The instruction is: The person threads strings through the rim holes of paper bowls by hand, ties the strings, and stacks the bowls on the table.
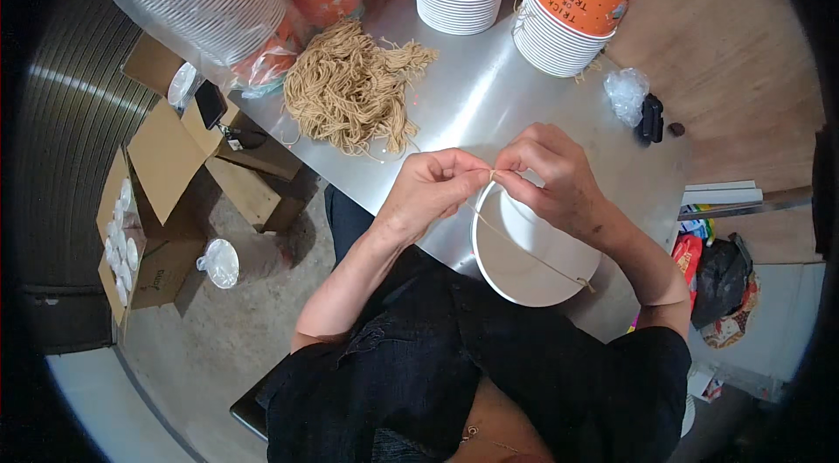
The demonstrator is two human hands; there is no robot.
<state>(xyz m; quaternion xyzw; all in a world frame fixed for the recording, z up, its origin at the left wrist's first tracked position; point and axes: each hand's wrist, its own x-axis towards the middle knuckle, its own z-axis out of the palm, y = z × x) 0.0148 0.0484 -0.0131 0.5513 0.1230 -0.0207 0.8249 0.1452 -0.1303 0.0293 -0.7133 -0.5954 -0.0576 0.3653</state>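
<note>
A white paper bucket (535,266) stands at the near edge of the metal table, its open mouth toward me. A tan twine cord (533,251) runs across that mouth, with a knotted end at the right rim. My left hand (428,192) pinches the cord's other end at the bucket's far left rim. Fingertip to fingertip with it, my right hand (551,174) pinches the same end. Whether the cord passes through a hole there is hidden by my fingers. Beyond my left hand lies a tangled heap of tan twine cords (345,91).
Stacked orange-and-white buckets (568,13) stand along the far side of the metal table (472,113). A plastic-wrapped stack (205,4) leans at far left. Crumpled clear plastic (627,94) and a small black object (652,118) lie at right. Open cardboard boxes (166,262) sit on the floor at left.
</note>
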